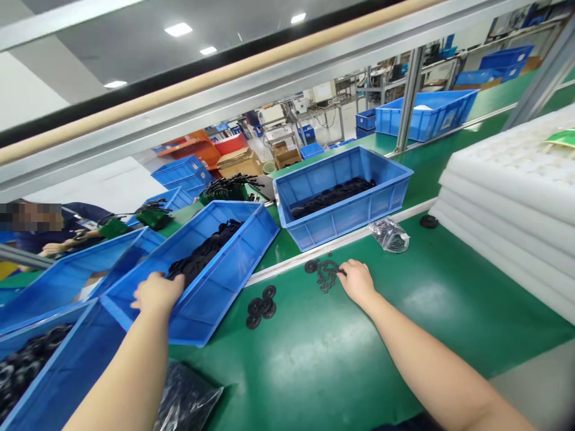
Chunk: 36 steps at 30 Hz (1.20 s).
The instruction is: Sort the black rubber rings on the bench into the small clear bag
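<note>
**Q:** What lay at the far left of the view?

**A:** A co-worker's hand (56,247) rested beyond the crates, well apart from the wearer's own hands. Nearer, a blue plastic crate (76,359) held black rubber rings (27,365).

**Q:** And the left hand (158,293)?

**A:** Its fingers were curled over the near rim of a tilted blue crate (211,311), apparently gripping it. The crate's long axis ran away from the hand, up and to the right. Its heap of black rings (202,254) lay just ahead of that hand, closer to it than to the right one.

**Q:** Between the hands?

**A:** A small group of black rings (260,306) lay loose on the green tabletop (314,371).

**Q:** The right hand (357,281)?

**A:** Its fingertips touched a scattered cluster of small black rings (326,274), spread in a loose patch just to its left. Whether they pinched any could not be told. Farther right stood stacked white foam sheets (507,203).
</note>
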Tool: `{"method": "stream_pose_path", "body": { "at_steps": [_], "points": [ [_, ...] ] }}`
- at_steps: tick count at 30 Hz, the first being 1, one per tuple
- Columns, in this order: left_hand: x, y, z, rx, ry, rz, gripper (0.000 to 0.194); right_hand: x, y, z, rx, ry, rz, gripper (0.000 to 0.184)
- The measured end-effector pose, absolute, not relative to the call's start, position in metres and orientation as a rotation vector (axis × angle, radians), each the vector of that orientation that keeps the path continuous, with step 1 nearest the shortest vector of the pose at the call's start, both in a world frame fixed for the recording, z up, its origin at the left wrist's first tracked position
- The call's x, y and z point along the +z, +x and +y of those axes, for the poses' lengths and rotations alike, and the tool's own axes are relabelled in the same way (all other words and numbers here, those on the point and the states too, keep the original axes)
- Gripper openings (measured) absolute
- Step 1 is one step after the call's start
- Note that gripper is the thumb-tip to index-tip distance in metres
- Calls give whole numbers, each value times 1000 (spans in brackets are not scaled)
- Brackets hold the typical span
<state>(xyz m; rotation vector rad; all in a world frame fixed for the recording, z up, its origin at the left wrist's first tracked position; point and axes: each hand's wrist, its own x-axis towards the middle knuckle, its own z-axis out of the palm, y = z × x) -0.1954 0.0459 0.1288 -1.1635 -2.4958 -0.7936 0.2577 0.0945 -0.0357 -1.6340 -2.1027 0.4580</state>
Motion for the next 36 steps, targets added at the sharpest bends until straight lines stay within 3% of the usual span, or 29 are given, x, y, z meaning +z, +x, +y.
{"method": "stream_pose_path", "body": {
  "at_steps": [3, 7, 11, 16, 23, 26, 30, 36],
  "points": [
    [120, -161, 53, -714, -1298, -2223, 16, -36, 254, 94, 423, -1651, -2078, 11],
    [70, -58, 56, -722, -2151, -1870, 35, -38, 252, 91, 391, -1673, -2057, 15],
    [0, 41, 62, -672, -2384, -1933, 63, -44, 256, 92, 382, -1628, -2080, 16],
    [-47, 67, 50, -642, -2337, -2144, 48, -49, 264, 96, 360, -1521, -2131, 14],
    [-58, 40, -3, -866, -2022, -2254, 35, -60, 251, 89, 353, -1391, -2139, 16],
    [-53, 31, -16, -1060, -1942, -2307, 27, -60, 245, 83, 355, -1301, -2106, 17],
    [-46, 22, -18, -1480, -1776, -2486, 37, -48, 237, 65, 276, -1093, -2042, 19],
    [-37, 35, -17, -2515, -1575, -2717, 43, -48, 209, 20, 230, -769, -2231, 23]
  ]
}}
